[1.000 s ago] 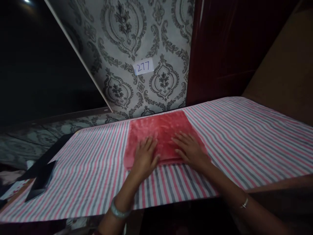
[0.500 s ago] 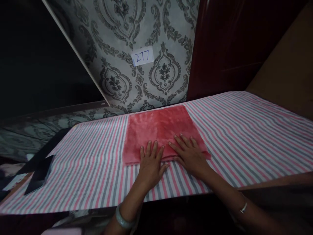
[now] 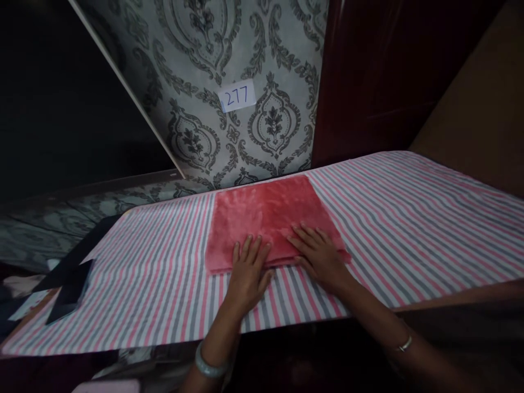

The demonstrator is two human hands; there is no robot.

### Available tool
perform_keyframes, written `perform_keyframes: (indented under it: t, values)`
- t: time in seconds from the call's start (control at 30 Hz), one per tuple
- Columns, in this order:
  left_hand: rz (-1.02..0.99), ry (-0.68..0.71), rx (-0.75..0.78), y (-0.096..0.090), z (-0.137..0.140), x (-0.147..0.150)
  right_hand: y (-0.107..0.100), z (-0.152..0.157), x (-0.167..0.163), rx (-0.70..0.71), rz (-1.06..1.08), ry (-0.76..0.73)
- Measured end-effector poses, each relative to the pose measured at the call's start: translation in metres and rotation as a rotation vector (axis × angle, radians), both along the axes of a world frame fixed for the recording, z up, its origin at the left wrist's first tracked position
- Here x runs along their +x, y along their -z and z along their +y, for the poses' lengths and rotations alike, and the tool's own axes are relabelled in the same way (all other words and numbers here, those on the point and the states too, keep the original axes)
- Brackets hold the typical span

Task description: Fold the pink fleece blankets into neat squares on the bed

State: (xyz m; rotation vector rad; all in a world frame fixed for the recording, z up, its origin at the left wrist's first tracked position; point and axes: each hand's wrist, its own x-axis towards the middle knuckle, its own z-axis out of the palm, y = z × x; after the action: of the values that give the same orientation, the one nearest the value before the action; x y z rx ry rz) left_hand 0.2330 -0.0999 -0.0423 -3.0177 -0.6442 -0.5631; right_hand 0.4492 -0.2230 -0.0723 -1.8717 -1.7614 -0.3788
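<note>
A folded red plush cloth [image 3: 262, 210] lies flat on a table covered with a pink, grey and white striped cloth [image 3: 155, 273]. My left hand [image 3: 248, 273] rests palm down on the red cloth's near edge, fingers stretched forward and thumb out to the right. On the right part of the same edge my right hand [image 3: 321, 256] lies flat, its fingers pointing up and to the left. Neither hand grips anything. Layered folds show along the near edge between the hands.
A dark flat object [image 3: 71, 292] lies on the table's left end. Behind the table stands a patterned wall [image 3: 274, 125] with a paper label [image 3: 237, 95] reading 277. A dark red panel [image 3: 368, 82] rises at the back right, a black screen-like panel [image 3: 73, 109] at the left.
My left hand has shifted slightly left along the red cloth's near edge. My right hand's fingers have drawn a little closer together. The cloth stays in place.
</note>
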Motion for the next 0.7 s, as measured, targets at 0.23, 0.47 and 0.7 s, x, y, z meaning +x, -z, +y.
perform_keyframes:
  t: [0.23, 0.47, 0.7]
  values:
    - [-0.451, -0.302, -0.057, -0.004, 0.022, -0.041, -0.011, -0.017, 0.017, 0.370, 0.354, 0.232]
    - [-0.830, -0.584, -0.687, 0.005, 0.041, -0.064, 0.000, -0.019, 0.028, 0.440, 0.912, 0.382]
    - [-0.912, -0.526, -0.869, 0.004, 0.042, -0.065, 0.003, -0.019, 0.033, 0.424, 1.007, 0.411]
